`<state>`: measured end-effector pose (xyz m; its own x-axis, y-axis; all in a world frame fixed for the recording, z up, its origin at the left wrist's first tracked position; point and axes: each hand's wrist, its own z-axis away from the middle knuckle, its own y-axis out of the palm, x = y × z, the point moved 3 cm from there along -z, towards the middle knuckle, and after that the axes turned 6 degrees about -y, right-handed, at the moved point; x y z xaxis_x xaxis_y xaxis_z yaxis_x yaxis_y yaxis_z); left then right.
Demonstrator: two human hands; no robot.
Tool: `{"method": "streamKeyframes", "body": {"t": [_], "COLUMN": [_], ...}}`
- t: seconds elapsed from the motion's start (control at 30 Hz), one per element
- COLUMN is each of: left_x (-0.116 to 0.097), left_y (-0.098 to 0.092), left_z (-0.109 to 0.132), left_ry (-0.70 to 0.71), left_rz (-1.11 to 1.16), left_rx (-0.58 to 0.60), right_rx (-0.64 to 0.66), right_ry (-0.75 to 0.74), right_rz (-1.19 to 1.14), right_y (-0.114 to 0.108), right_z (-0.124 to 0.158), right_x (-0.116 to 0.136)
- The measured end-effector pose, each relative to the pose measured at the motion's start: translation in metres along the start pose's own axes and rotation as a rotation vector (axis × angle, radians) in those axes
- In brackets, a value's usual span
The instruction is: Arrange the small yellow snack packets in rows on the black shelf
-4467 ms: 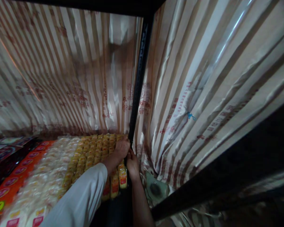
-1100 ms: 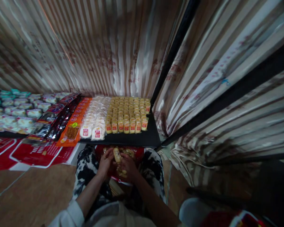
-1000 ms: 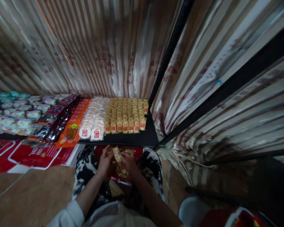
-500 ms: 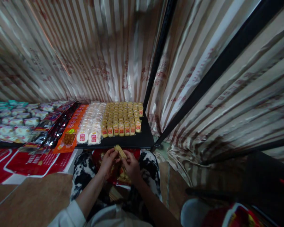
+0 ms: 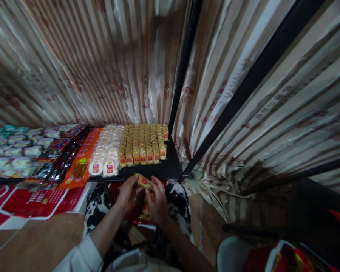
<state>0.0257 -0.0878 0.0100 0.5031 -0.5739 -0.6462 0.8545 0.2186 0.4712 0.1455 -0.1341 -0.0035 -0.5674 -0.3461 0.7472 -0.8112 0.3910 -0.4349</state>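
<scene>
Between my left hand point(image 5: 128, 192) and my right hand point(image 5: 158, 200) is a small yellow wrapped snack pack point(image 5: 144, 181) with a red label facing up. Both hands pinch it at its ends, just in front of the shelf's near edge. Below them, on my lap, lies a red bag point(image 5: 130, 216) with more yellow packs point(image 5: 146, 212) in it, partly hidden by my hands. Ahead on the black shelf point(image 5: 147, 172) stand close rows of matching yellow packs point(image 5: 143, 145), red labels toward me.
Left of the yellow rows lie white round wrapped crackers point(image 5: 110, 166), an orange snack packet point(image 5: 78, 170), dark packets point(image 5: 62, 160) and many white packs point(image 5: 19, 151). Black poles point(image 5: 215, 141) and striped curtains point(image 5: 124, 56) close off the back and right. A red bag point(image 5: 289, 258) sits lower right.
The pack in my hands has been turned so that its red label now shows. The view has shifted slightly; the rows on the shelf look the same.
</scene>
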Motion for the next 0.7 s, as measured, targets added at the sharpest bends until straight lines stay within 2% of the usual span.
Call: {"method": "streamKeyframes", "body": {"t": [0.13,0.27,0.47,0.7], "left_x": [-0.008,-0.014,-0.02,-0.027], "left_y": [0.007,0.018,0.033,0.057], "left_z": [0.001,-0.003,-0.011,-0.031], "left_ry": [0.002,0.024,0.032,0.093], "left_rz": [-0.033,-0.078,-0.132,-0.378], "left_rx": [0.01,0.084,0.113,0.101], "right_rx": [-0.098,-0.095,-0.165,-0.208], "right_ry": [0.267,0.5,0.566,0.541], "right_rz": [-0.237,-0.507,-0.623,-0.598], "right_y": [0.003,0.011,0.01,0.003], "right_z": [-0.002,-0.006,-0.017,-0.029], "right_x": [-0.017,-0.034,-0.042,-0.055]}}
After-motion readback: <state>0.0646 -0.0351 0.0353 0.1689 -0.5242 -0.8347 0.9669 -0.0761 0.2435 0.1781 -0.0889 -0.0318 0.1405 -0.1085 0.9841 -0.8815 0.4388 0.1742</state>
